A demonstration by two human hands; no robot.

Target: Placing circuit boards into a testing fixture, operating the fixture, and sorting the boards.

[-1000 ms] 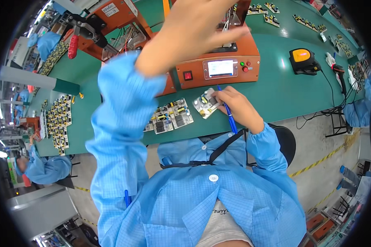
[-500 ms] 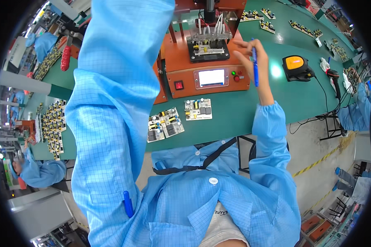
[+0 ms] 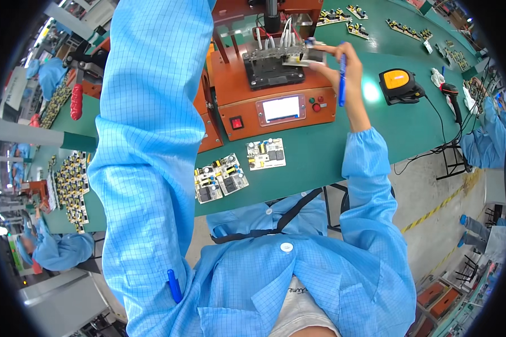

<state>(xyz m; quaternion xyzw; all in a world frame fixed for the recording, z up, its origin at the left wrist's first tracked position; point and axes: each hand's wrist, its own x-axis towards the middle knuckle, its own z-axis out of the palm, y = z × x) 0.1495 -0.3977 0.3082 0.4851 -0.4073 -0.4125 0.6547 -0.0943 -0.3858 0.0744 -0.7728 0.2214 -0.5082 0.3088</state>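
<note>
My right hand (image 3: 347, 70) pinches a circuit board (image 3: 312, 57) between thumb and fingers, at the right side of an orange test machine (image 3: 236, 92). The board looks tilted and slightly smeared, partly over the black fixture bed (image 3: 272, 73) under the wired clear plate (image 3: 272, 53). A blue pen (image 3: 342, 87) is tucked in the same hand and points downward. My left arm (image 3: 152, 112) reaches up past the top edge, so its hand is out of sight. In front of the machine lie three circuit boards, one apart (image 3: 266, 153) and two side by side (image 3: 221, 178).
A black and yellow scanner (image 3: 399, 85) stands on the green table (image 3: 320, 160) to the right, with a cabled handheld scanner (image 3: 451, 101) beyond. More boards lie at the back right (image 3: 405, 29) and far left (image 3: 73, 191). A red-handled lever (image 3: 76, 101) stands left of my sleeve.
The board has left the fixture bed and moved right, in my right hand. That hand has closed on it. My left arm has shifted slightly left.
</note>
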